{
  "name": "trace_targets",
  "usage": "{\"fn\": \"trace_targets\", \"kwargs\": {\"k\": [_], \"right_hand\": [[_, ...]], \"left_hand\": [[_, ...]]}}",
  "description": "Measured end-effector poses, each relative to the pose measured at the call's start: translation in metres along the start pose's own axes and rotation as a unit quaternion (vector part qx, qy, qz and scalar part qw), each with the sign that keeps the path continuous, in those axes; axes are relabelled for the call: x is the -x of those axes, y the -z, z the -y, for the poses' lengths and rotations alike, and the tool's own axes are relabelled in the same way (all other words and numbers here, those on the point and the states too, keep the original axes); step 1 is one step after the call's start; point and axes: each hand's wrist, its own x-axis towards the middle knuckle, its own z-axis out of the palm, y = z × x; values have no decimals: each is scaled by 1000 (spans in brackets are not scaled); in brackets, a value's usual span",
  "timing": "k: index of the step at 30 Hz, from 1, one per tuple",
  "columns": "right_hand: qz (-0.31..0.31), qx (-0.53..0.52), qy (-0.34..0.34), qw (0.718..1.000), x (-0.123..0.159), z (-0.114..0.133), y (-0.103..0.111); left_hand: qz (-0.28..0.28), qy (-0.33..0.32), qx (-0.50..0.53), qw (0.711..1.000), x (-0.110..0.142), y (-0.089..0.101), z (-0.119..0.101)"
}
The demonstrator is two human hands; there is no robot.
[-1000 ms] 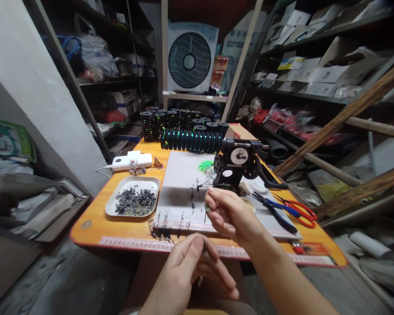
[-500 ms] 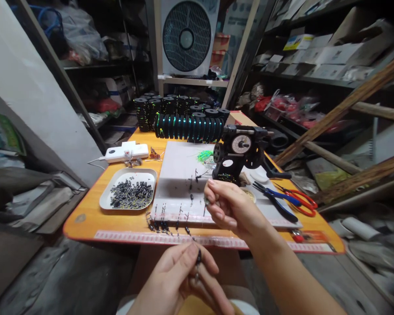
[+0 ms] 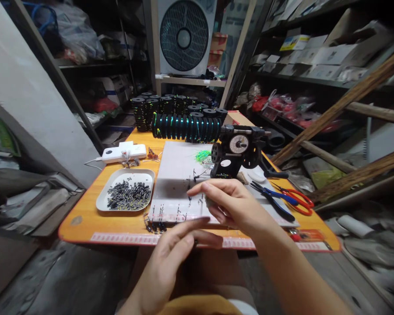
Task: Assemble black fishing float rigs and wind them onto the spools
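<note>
White box fan [image 3: 184, 38] on shelf [image 3: 191, 81]

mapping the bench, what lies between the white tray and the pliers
In the head view: the white board, small black parts on it, and the right hand over it.

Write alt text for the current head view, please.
A person's left hand and right hand are close together at the near edge of an orange table. A white tray of small dark parts sits to their left; a black geared device stands beyond them.

Can't read any text here tbh: the dial [image 3: 239, 144] on the black geared machine [image 3: 249, 138] and the pink-and-white printed strip [image 3: 128, 238] in front of it are too tiny.
</note>
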Motion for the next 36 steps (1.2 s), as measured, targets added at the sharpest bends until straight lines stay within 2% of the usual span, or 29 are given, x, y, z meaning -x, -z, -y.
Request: {"fn": "trace_targets", "kwargs": {"k": [4,8,12,15,18,20,23,28,31,36], "right_hand": [[-25,163,55,985,2,15,0],[-31,222,84,971,1,22,0],[-21,253,77,964,1,25,-3],[-7,180,46,983,0,22,-3],[47,-23,-22,998,-4,13,-1],[63,-172,-61,981,-9,6,0],[17,-300,-97,949,-15,-2,-3],[-23,-328,-97,939,-22,-6,-16],[-35,-333,-89,938,-24,-7,-20],[-46,-331,-78,939,-25,-8,-17]], "left_hand": [[-13,-54,-61,997,-16,-5,-15],[-21,-45,-115,992,-28,-11,-27],[-36,-52,-199,978,-32,-10,-31],[-48,-73,-249,965,-33,-8,-31],[-35,-61,-223,972,-33,-7,-27],[-20,-40,-160,986,-32,-7,-20],[-10,-29,-54,998,-30,-7,-7],[-46,-42,58,996,-22,-11,9],[-67,-18,80,994,-16,-13,11],[-66,19,116,991,-7,-12,22]]}}
